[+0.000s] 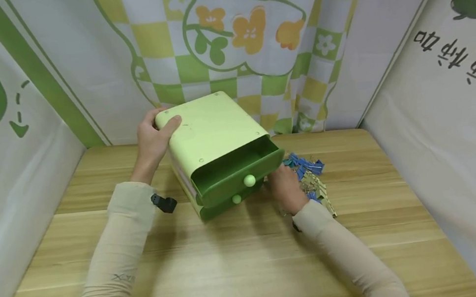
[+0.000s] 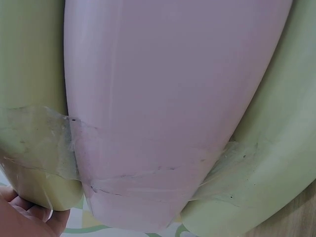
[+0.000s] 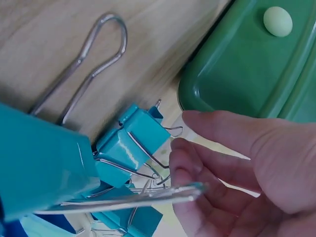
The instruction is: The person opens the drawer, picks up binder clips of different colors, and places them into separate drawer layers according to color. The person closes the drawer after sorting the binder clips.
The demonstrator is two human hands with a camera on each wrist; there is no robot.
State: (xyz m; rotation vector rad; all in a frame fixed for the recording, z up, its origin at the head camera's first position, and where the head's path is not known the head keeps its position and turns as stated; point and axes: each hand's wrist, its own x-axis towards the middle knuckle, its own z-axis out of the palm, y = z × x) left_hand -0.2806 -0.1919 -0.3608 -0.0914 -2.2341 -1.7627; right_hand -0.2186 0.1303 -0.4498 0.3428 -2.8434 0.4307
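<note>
A light green drawer box [image 1: 217, 126] with two dark green drawers stands on the table, turned at an angle. Its upper drawer [image 1: 262, 167] is pulled partly out; the lower drawer [image 1: 223, 207] sits in place. My left hand [image 1: 149, 139] grips the back left corner, thumb on top and fingers over the far edge. Clear tape crosses the pink side panel [image 2: 158, 118] in the left wrist view. My right hand [image 3: 237, 168] is beside the drawers, thumb and fingers loosely bent, fingertips right at a teal binder clip [image 3: 133, 143].
A pile of blue binder clips [image 1: 309, 164] and gold binder clips [image 1: 314, 186] lies right of the box. One large teal clip [image 3: 44, 158] is close to the right wrist camera. Behind the table [image 1: 217, 270] hangs a patterned curtain [image 1: 212, 80], with printed cloth on both sides.
</note>
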